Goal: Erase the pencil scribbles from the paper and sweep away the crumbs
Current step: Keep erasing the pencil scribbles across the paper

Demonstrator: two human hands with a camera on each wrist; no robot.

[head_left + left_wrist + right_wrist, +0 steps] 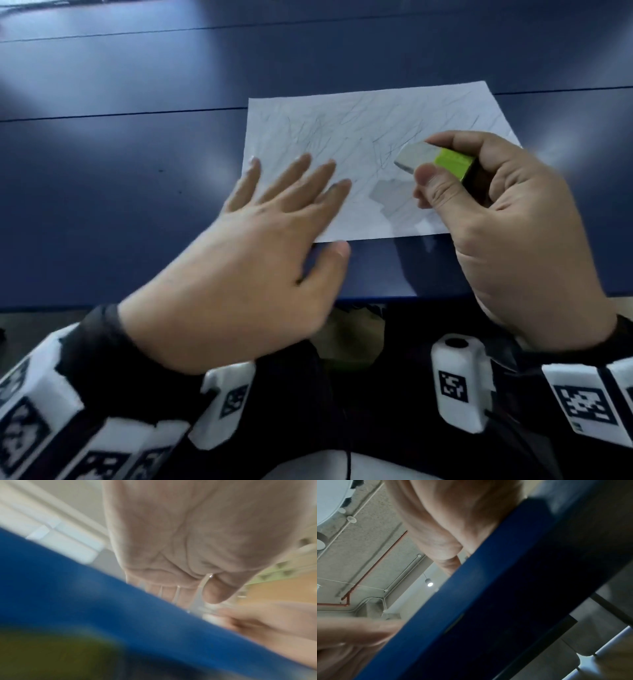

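A white sheet of paper (359, 137) covered in grey pencil scribbles lies on the blue table (137, 171). My left hand (267, 219) is spread flat, fingers straight, over the paper's near left corner; I cannot tell if it presses down. My right hand (479, 192) holds a white eraser with a yellow-green sleeve (435, 159) between thumb and fingers, its white end tilted down just above the paper's right half. In the left wrist view my left palm (188, 534) shows above the table edge. The right wrist view shows my right hand (450, 520) from below.
The table's near edge (394, 296) runs just below the paper. In the left wrist view the right hand (265, 622) is a blur beyond the blue edge. The blue table edge (471, 601) fills the right wrist view, with ceiling lamps behind.
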